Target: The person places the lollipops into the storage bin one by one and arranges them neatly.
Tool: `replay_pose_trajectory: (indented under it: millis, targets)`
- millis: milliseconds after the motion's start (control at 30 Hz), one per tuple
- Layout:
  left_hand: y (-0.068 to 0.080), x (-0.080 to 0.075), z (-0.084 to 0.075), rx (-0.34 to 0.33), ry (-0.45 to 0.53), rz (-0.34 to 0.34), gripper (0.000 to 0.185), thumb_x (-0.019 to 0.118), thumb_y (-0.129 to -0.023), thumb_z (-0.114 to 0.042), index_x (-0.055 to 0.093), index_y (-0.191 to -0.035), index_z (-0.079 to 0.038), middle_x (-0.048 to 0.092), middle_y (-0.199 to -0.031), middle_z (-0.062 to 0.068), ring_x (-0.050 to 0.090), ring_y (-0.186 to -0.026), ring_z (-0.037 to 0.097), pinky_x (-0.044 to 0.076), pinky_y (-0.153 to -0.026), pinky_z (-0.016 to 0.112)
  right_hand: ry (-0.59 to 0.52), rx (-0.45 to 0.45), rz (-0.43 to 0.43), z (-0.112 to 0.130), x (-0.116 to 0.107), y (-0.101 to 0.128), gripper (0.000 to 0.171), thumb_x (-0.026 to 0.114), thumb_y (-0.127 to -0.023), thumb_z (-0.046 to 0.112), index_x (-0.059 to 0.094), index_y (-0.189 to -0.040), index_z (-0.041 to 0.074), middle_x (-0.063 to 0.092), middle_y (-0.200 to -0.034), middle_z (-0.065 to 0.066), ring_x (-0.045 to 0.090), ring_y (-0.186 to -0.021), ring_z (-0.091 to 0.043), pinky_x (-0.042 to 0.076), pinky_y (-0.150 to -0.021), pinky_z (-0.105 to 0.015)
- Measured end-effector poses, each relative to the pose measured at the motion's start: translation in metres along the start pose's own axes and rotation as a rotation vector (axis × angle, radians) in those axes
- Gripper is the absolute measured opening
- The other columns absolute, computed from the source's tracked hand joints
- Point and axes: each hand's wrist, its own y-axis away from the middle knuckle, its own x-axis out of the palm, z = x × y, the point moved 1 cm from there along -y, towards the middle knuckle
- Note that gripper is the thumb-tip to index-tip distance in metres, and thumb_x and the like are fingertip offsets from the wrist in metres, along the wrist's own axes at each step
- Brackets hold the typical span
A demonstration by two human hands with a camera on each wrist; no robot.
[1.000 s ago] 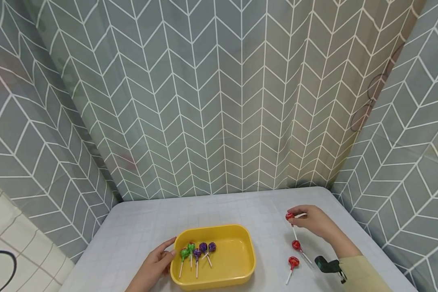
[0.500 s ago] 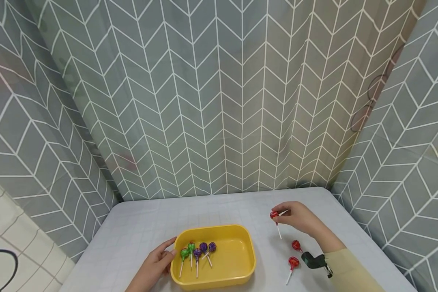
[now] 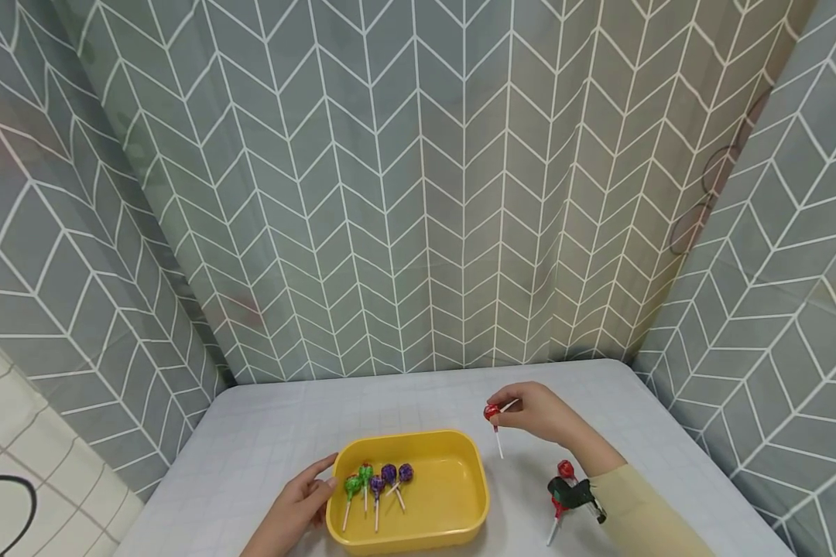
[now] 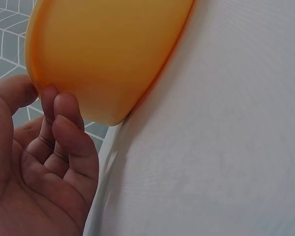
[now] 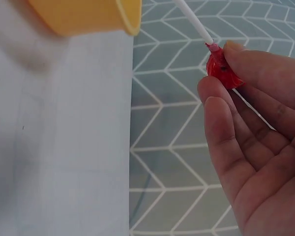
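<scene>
In the head view a yellow plastic tray (image 3: 453,495) stands on the table, with green lollipops (image 3: 352,484) and purple lollipops (image 3: 388,473) lying in its left half. My left hand (image 3: 296,503) holds the tray at its left side, fingertips against the outer wall in the left wrist view. To the right of the tray and above the table, my right hand (image 3: 532,418) pinches a red lollipop (image 5: 221,69) by its wrapped head between thumb and fingers. The white stick points down in the head view.
Two more red lollipops lie on the table at the right; one red lollipop (image 3: 566,469) shows its head, the other is partly covered by the black wrist device (image 3: 573,493). A grey patterned curtain (image 3: 390,193) rises behind the white table (image 3: 279,410).
My right hand has carried the red lollipop leftward from beside the other red ones to near the tray's far right corner. The left hand and the tray have stayed in place.
</scene>
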Motion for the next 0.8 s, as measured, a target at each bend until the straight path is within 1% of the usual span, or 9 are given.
replay_pose_trajectory:
  millis: [167, 333, 433, 567, 800]
  targets:
    - [-0.001, 0.000, 0.001, 0.002, -0.008, -0.008, 0.078, 0.062, -0.095, -0.048, 0.035, -0.151, -0.001, 0.062, -0.082, 0.009, 0.057, -0.068, 0.021, 0.052, -0.061, 0.032, -0.011, -0.011, 0.028, 0.011, 0.010, -0.005, 0.024, 0.079, -0.086, 0.020, 0.072, -0.108, 0.011, 0.069, -0.096, 0.005, 0.067, -0.087, -0.017, 0.056, -0.077, -0.034]
    - [-0.001, 0.000, 0.002, 0.006, -0.007, 0.000, 0.077, 0.061, -0.095, -0.048, 0.035, -0.151, -0.001, 0.062, -0.081, 0.009, 0.056, -0.068, 0.021, 0.051, -0.061, 0.032, -0.014, -0.042, 0.055, 0.018, 0.022, -0.009, 0.027, 0.079, -0.085, 0.019, 0.072, -0.110, 0.009, 0.068, -0.096, 0.003, 0.066, -0.083, -0.015, 0.056, -0.074, -0.031]
    - [-0.002, 0.000, 0.003, 0.006, -0.002, 0.006, 0.077, 0.061, -0.096, -0.048, 0.035, -0.151, -0.001, 0.061, -0.080, 0.009, 0.056, -0.068, 0.021, 0.051, -0.061, 0.032, -0.011, -0.056, 0.082, 0.020, 0.030, -0.012, 0.029, 0.080, -0.085, 0.019, 0.072, -0.112, 0.009, 0.068, -0.096, 0.003, 0.066, -0.082, -0.015, 0.056, -0.072, -0.029]
    - [-0.002, 0.000, 0.003, 0.000, -0.003, 0.004, 0.076, 0.061, -0.096, -0.047, 0.035, -0.151, -0.001, 0.061, -0.080, 0.009, 0.056, -0.068, 0.022, 0.051, -0.061, 0.032, -0.010, -0.057, 0.112, 0.021, 0.039, -0.013, 0.027, 0.079, -0.086, 0.019, 0.073, -0.111, 0.012, 0.068, -0.096, 0.005, 0.065, -0.083, -0.017, 0.056, -0.073, -0.028]
    - [-0.004, 0.000, 0.003, -0.002, -0.007, -0.005, 0.076, 0.060, -0.096, -0.048, 0.035, -0.151, -0.002, 0.061, -0.080, 0.009, 0.056, -0.067, 0.022, 0.051, -0.060, 0.032, -0.015, -0.066, 0.137, 0.021, 0.051, -0.015, 0.023, 0.078, -0.086, 0.018, 0.075, -0.109, 0.013, 0.068, -0.097, 0.006, 0.065, -0.084, -0.015, 0.056, -0.073, -0.028]
